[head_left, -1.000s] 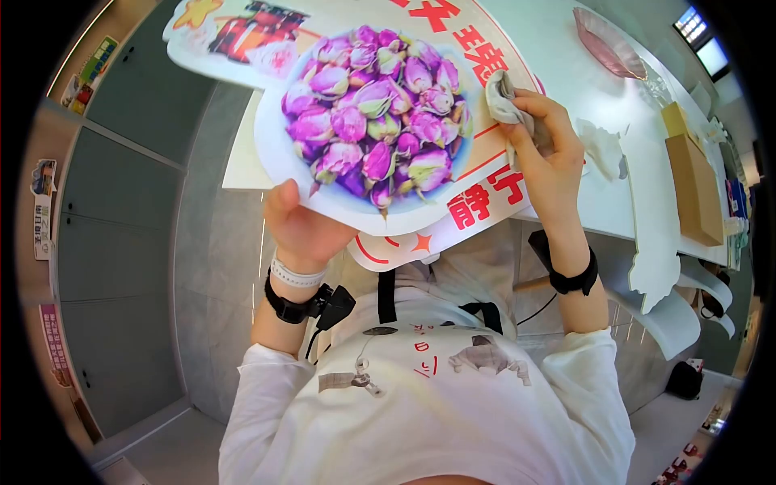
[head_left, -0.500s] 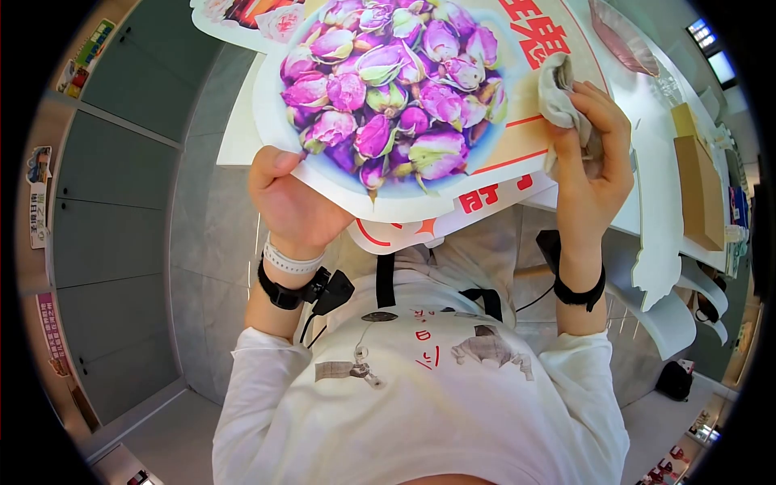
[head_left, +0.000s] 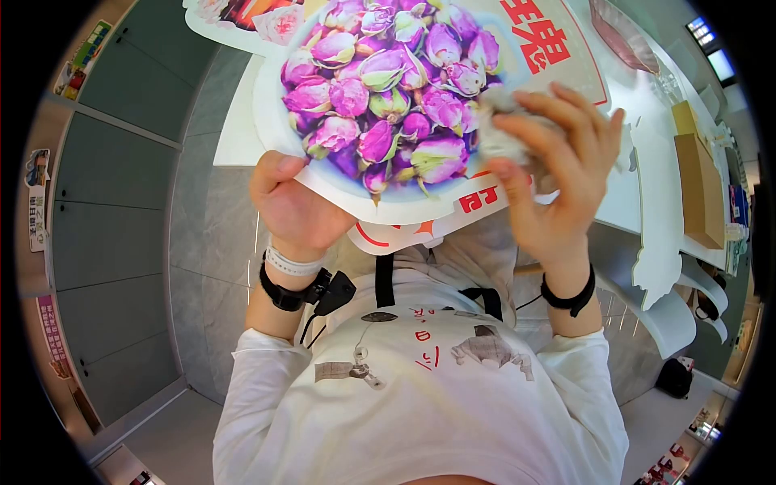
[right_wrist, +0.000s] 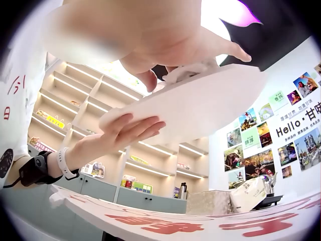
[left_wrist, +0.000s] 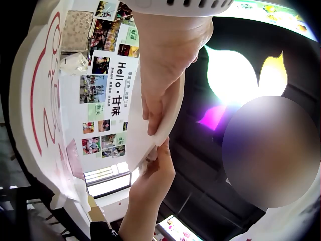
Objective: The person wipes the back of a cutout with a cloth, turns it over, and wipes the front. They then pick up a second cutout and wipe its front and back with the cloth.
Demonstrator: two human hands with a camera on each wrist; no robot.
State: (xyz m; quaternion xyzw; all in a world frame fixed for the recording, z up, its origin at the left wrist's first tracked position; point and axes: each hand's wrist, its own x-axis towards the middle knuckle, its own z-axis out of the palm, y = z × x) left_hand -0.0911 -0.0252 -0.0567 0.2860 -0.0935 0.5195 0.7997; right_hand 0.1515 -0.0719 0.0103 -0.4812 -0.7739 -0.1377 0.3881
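A printed cut-out board [head_left: 388, 69] with a picture of purple rosebuds in a bowl lies tilted before the person in the head view. At its near left edge the left hand [head_left: 303, 212] grips it, thumb on the printed face. The right wrist view shows that hand's fingers [right_wrist: 133, 131] flat against the white underside. Over the printed face, the right hand [head_left: 562, 174] holds a crumpled pale cloth [head_left: 503, 133] at the right rim of the bowl picture; hand and cloth are blurred. Under this board a second board [head_left: 416, 234] with red print shows partly.
A white table [head_left: 618, 198] extends at the right, bearing a pink scalloped tray [head_left: 622, 36] and a brown cardboard box [head_left: 699, 190]. One white cut-out panel [head_left: 659, 234] sticks out past the table edge, near white chairs [head_left: 659, 323]. Grey cabinets [head_left: 121, 242] line the left.
The right hand and cloth went right across the board, then came back left to the rosebud picture. The board shifted slightly nearer in the head view. The left hand keeps its grip.
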